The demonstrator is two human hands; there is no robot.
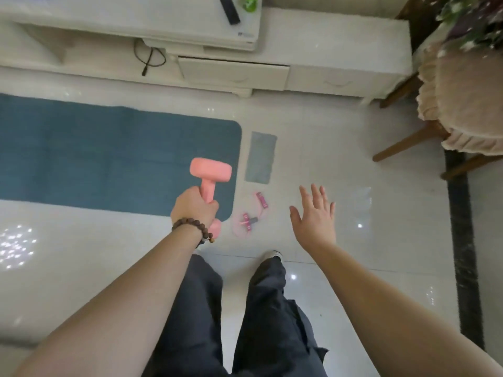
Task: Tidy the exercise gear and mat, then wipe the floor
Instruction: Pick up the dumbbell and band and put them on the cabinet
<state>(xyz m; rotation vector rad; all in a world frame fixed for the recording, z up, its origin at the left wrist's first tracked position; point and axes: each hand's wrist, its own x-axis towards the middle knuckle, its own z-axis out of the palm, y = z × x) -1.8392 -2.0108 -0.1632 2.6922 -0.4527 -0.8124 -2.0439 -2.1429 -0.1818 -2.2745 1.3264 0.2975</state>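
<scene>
dumbbell [210, 175]: solid salmon pink, head and handle alike
mat [109, 153]: dull teal blue, plain, with faint darker bands across it
cloth [260, 157]: grey, plain
skipping rope [249, 216]: pale pink cord, magenta handles with small light markings, a grey piece at the middle
floor [340, 148]: glossy white tiles with bright light spots; a black speckled strip along the right side
bracelet [194, 227]: dark brown beads
trousers [272, 322]: dark navy grey
cabinet [340, 50]: cream white
remote [229, 9]: black
cable [149, 59]: black
chair [460, 104]: brown wooden legs, beige ruffled cover
</scene>
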